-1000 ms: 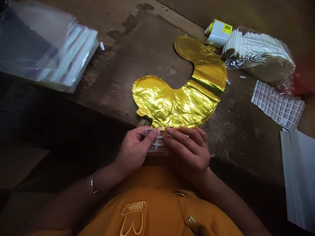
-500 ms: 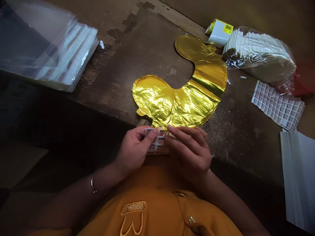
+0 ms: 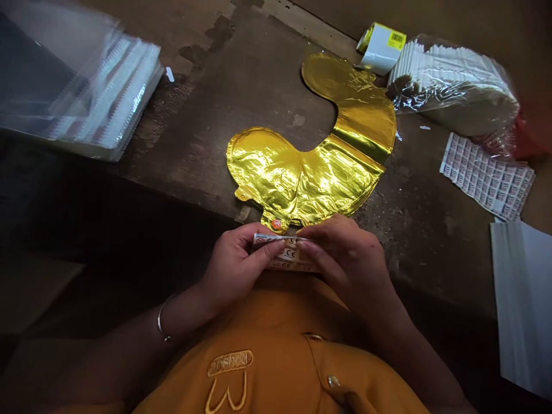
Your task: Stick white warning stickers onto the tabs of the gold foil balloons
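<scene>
Centrally, the dark wooden counter (image 3: 241, 86) carries all loose items. A stack of clear plastic bags (image 3: 86, 86) lies at its far left corner. A flat, uninflated gold foil balloon (image 3: 302, 172) lies at mid-counter, curved in shape, with its lower edge at the counter's near edge and a small valve tab projecting at the lower left. A film-wrapped bundle (image 3: 452, 86) of white items lies at the far right, just beyond the balloon's upper lobe. White sheets (image 3: 521, 299) lie at the right edge of the view. A full sticker sheet (image 3: 485, 175) lies between the bundle and the white sheets. The right hand (image 3: 351, 264) and the left hand (image 3: 230, 267) meet just below the balloon's lower edge, over the person's orange garment. A label roll (image 3: 379, 49) with a yellow barcode tag rests against the bundle. The sticker strip (image 3: 290, 256) is held off the counter between both hands: the left fingers (image 3: 269, 250) pinch its left end, thumb on top, and the right fingers (image 3: 319, 259) pinch its right portion, covering part of it. A thin bracelet (image 3: 160, 322) circles the left wrist.
</scene>
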The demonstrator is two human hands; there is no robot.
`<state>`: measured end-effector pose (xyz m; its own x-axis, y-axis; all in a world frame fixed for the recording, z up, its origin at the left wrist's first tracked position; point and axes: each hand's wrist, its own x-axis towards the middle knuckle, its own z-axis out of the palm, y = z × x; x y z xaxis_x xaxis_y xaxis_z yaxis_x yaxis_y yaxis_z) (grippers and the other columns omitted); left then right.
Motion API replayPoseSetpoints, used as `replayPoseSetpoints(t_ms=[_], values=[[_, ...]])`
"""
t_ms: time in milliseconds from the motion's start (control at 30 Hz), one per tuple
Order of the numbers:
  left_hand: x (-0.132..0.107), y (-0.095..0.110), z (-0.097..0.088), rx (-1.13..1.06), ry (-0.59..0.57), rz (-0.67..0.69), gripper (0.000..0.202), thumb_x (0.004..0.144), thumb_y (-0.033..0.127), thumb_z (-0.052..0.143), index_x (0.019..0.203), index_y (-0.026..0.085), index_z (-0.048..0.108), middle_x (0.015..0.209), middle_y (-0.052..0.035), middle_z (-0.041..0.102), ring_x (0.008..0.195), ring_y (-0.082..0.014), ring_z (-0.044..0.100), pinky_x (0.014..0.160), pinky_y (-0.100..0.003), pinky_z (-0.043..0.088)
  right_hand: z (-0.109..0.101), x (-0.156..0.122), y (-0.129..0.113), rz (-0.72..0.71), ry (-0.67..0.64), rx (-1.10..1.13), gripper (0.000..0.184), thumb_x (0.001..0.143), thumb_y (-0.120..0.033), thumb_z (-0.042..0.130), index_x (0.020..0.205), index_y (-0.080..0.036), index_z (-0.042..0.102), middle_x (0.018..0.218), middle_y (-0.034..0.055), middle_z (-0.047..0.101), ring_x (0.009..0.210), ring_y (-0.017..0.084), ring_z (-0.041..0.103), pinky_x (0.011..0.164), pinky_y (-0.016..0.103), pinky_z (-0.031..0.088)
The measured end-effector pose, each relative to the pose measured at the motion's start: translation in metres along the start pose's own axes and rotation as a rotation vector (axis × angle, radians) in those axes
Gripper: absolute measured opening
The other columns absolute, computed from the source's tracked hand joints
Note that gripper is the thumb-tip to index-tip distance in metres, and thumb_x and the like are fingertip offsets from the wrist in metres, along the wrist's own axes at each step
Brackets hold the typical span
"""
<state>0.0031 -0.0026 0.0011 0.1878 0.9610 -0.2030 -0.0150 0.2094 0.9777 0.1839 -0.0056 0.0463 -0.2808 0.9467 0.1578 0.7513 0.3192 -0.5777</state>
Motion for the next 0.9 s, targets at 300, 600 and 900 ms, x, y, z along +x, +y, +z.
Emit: replayPoseSetpoints(t_ms=[300,600,900], values=[[0.0,0.0,0.002,0.049,0.019,0.057,0.007,0.075,0.022,0.071,0.077,0.015,0.072,0.073,-0.0018,0.074,0.067,-0.014,0.067,0.063,-0.021,0.052,-0.005,0.003,0.0,-0.001,-0.034,-0.014,0.012,0.085,-0.027,0.065,0.095,-0.021,0.068,0.089,0.003,0.071,0.083,0.017,0.064,0.076,0.031,0.048],[0.001,0.0,0.001,0.052,-0.054,0.033,0.01,0.077,0.025,0.071,0.079,0.016,0.071,0.07,0.0005,0.071,0.063,-0.0107,0.062,0.059,-0.018,0.048,0.008,0.001,0.0,-0.174,0.166,-0.091,0.002,0.083,-0.02,0.066,0.083,-0.021,0.068,0.077,0.0001,0.071,0.072,0.014,0.061,0.07,0.03,0.045],[0.0,-0.003,0.0,-0.013,-0.075,-0.016,0.016,0.078,0.03,0.071,0.085,0.016,0.072,0.079,-0.0031,0.073,0.071,-0.0149,0.065,0.065,-0.022,0.051,0.02,-0.008,0.011,-0.407,0.294,-0.273,0.02,0.081,-0.014,0.066,0.098,-0.026,0.066,0.085,-0.0007,0.072,0.078,0.015,0.062,0.074,0.033,0.044]])
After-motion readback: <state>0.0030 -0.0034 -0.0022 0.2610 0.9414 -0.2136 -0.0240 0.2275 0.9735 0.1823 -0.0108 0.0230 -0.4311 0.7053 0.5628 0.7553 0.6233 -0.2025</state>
